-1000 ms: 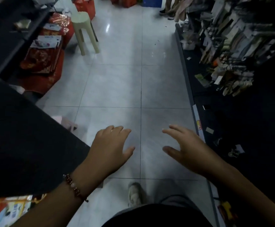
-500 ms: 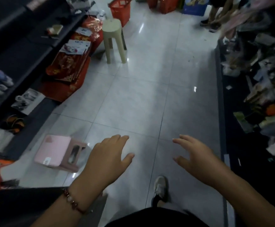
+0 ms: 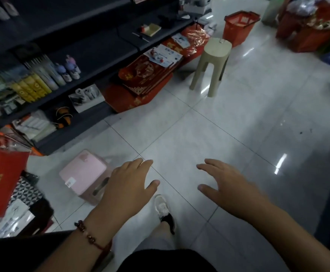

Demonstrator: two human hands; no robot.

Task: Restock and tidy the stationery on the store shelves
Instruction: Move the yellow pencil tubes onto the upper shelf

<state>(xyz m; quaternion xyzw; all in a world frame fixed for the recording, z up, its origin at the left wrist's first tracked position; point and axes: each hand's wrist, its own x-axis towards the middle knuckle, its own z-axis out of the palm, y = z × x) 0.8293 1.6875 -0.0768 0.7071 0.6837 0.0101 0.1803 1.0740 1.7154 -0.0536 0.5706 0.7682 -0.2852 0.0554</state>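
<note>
My left hand (image 3: 127, 185) and my right hand (image 3: 226, 185) hover palm-down over the tiled aisle floor, fingers relaxed and spread, holding nothing. A bead bracelet is on my left wrist. To the left runs a dark shelf unit (image 3: 93, 46) stocked with packs of pens and yellow tubes (image 3: 30, 85), small figurine bottles (image 3: 67, 67) and white packets (image 3: 34, 122). Red paper packs (image 3: 144, 79) lie stacked at the shelf's foot. A low pink stool (image 3: 83, 175) sits on the floor just left of my left hand.
A beige plastic stool (image 3: 213, 63) stands in the aisle ahead, with a red shopping basket (image 3: 238, 26) behind it. Red bags (image 3: 307, 30) stand at the far right. A red folder and loose packs (image 3: 1, 183) lie at the lower left. My shoe (image 3: 162, 209) is below my hands.
The view has swung left from the right-hand shelves to the left-hand shelf unit, bringing the pink stool and stocked shelves into view. Both hands stay open and empty in front of me.
</note>
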